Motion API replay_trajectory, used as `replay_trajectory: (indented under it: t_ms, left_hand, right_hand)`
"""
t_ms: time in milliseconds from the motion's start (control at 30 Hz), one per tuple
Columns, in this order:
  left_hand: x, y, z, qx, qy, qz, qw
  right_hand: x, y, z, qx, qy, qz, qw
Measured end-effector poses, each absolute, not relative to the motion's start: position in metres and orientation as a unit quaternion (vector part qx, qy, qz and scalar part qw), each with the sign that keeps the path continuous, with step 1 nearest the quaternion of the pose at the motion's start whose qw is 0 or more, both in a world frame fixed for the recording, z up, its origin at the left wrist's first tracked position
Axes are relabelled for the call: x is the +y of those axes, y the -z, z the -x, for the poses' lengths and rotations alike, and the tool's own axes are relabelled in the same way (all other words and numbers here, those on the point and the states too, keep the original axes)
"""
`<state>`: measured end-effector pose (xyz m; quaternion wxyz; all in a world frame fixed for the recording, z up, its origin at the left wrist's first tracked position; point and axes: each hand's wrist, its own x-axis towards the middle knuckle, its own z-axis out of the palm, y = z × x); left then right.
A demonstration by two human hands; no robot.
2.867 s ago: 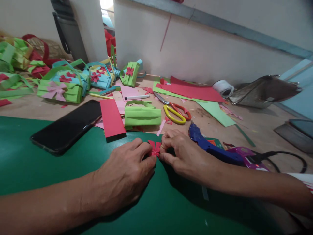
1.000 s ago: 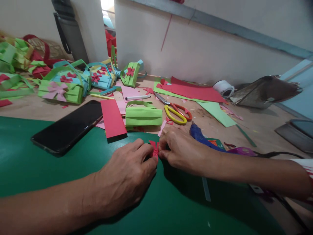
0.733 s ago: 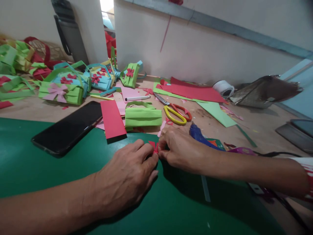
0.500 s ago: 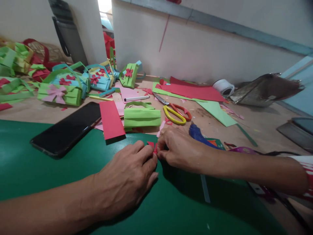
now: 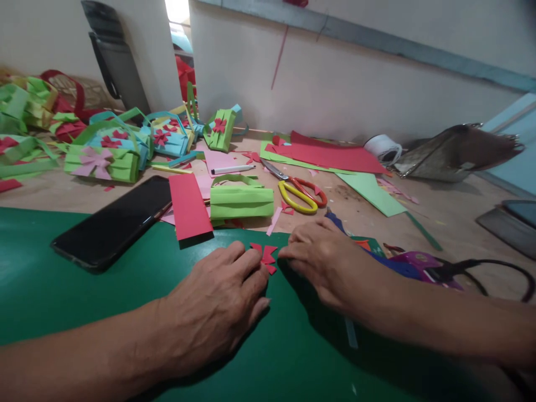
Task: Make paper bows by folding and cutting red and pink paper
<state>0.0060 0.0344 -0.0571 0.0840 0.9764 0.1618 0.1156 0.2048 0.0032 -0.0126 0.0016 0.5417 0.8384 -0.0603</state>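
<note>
Red flower (image 5: 268,257): apparently flat on the green mat (image 5: 62,301), petals splayed. At eight o'clock from it, left hand (image 5: 226,296), grip clamped on the flower's nine-o'clock side. At three, right hand (image 5: 322,257), just clear of the petals, fingertips bunched; cannot tell whether pinched together or merely curled. Likely trouble: a petal creased or torn by too hard a press, or the flower skewed by a slipping left fingertip. Possibly a burn too, if hot, from the glue gun (image 5: 396,264) toward two and three o'clock, partly behind the right forearm (image 5: 389,304). Beyond the mat, brown table (image 5: 446,215) strewn with paper: green bag (image 5: 242,202) at eleven, scissors (image 5: 301,194) at one, red strip (image 5: 190,206) at ten. Phone (image 5: 115,223) between nine and ten. Farther out at twelve, pale wall (image 5: 355,84).
</note>
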Motion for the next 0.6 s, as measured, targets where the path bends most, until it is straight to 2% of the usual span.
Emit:
replay_trajectory:
  t_ms: [233,600]
  left_hand:
    - [0.034,0.059,-0.006,0.161,-0.129,-0.976,0.076]
    - [0.033,0.052,-0.008,0.18,-0.1,-0.972,0.116]
  right_hand:
    - [-0.016,0.024,-0.206,0.892,-0.063,-0.448,0.016]
    - [-0.017,0.029,-0.203,0.898,-0.085,-0.431,0.023]
